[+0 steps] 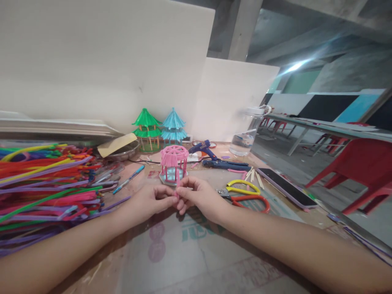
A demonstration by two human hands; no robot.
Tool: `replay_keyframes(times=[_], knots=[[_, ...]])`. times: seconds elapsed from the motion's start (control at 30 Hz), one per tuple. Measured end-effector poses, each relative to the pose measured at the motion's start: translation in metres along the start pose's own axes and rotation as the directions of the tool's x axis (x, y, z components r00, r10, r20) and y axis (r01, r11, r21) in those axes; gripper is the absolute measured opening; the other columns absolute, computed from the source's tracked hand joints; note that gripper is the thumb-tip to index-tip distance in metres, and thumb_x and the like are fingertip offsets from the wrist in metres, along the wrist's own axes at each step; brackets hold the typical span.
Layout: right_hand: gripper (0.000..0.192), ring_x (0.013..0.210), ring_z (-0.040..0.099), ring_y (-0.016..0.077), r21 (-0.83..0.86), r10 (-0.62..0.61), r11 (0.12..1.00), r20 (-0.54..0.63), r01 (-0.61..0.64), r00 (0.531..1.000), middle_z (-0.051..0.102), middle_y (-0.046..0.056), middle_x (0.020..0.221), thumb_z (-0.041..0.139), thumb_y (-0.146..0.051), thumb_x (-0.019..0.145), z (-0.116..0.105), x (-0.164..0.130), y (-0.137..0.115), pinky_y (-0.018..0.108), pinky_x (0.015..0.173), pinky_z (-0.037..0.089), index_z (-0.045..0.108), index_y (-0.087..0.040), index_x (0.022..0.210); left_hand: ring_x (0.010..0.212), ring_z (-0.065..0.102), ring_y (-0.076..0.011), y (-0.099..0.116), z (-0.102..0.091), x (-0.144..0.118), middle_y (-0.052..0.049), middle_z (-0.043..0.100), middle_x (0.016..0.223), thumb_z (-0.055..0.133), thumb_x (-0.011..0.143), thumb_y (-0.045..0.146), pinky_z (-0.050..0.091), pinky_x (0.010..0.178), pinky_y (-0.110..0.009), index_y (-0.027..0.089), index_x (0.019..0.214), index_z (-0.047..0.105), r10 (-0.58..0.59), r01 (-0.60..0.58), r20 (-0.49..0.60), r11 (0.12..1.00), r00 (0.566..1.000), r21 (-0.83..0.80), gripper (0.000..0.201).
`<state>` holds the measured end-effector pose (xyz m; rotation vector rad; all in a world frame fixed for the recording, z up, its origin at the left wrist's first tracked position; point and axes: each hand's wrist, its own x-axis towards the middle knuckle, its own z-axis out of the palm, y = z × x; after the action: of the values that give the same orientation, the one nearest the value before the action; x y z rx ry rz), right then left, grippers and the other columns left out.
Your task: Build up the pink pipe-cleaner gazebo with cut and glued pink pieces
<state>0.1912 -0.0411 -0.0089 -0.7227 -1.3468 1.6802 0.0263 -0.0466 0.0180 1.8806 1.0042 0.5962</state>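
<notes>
Between the fingertips of both hands, a short piece of pink pipe cleaner stands upright. My left hand pinches its lower end, and my right hand pinches it from the other side, thumbs nearly touching. Fingers cover the lower part of the piece. Just behind the hands stands a small pink pavilion model with posts, an open ring roof partly covered in pink strips, and a pale blue base. Farther back are a finished-looking green pavilion and a light blue one, both with two-tiered roofs.
Bundles of coloured pipe cleaners fill the left side, with a blue pen beside them. Behind and right lie a glue gun, pliers, scissors, small sticks and a phone. A water jug stands at the back right.
</notes>
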Motion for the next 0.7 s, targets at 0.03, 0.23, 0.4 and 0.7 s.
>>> replay_keyframes(times=[0.03, 0.23, 0.4, 0.7], knots=[[0.047, 0.046, 0.059, 0.0093, -0.003, -0.001, 1.0, 0.002, 0.001, 1.0, 0.061, -0.005, 0.055, 0.076, -0.05, 0.06, 0.0, 0.0, 0.0, 0.023, 0.047, 0.051, 0.048, -0.017, 0.077, 0.052, 0.052, -0.0096, 0.0, 0.0, 0.0, 0.0, 0.069, 0.066, 0.056, 0.077, 0.043, 0.033, 0.045, -0.019, 0.017, 0.072, 0.066, -0.002, 0.002, -0.005, 1.0, 1.0, 0.009, 0.029], [0.039, 0.047, 0.057, 0.009, -0.112, 0.011, 0.994, -0.005, -0.012, 1.0, 0.059, -0.005, 0.056, 0.07, -0.047, 0.067, -0.004, -0.001, -0.01, 0.022, 0.047, 0.049, 0.049, -0.018, 0.081, 0.05, 0.049, -0.0085, -0.002, -0.001, -0.002, -0.002, 0.07, 0.071, 0.057, 0.077, 0.045, 0.029, 0.044, -0.019, 0.016, 0.075, 0.064, -0.039, 0.039, -0.05, 0.999, 0.998, -0.013, 0.031], [0.011, 0.053, 0.056, 0.0104, -0.575, -0.018, 0.815, 0.11, 0.078, 0.994, 0.059, -0.002, 0.065, 0.056, -0.028, 0.08, -0.017, -0.014, -0.044, 0.026, 0.054, 0.048, 0.054, -0.018, 0.083, 0.048, 0.048, -0.0076, -0.006, -0.002, -0.002, -0.005, 0.072, 0.074, 0.059, 0.075, 0.045, 0.027, 0.043, -0.019, 0.014, 0.077, 0.063, -0.093, 0.09, -0.067, 0.995, 0.993, -0.051, 0.031], [0.015, 0.082, 0.059, 0.0186, -0.992, -0.017, 0.008, 0.124, 0.124, 0.992, 0.065, 0.005, 0.091, 0.049, -0.025, 0.087, -0.07, -0.056, -0.075, 0.028, 0.07, 0.042, 0.062, -0.021, 0.093, 0.065, 0.066, -0.016, -0.005, 0.0, -0.002, -0.005, 0.073, 0.072, 0.07, 0.066, 0.047, 0.039, 0.052, -0.021, 0.016, 0.073, 0.057, -0.17, 0.143, -0.106, 0.964, 0.98, -0.225, 0.034]])
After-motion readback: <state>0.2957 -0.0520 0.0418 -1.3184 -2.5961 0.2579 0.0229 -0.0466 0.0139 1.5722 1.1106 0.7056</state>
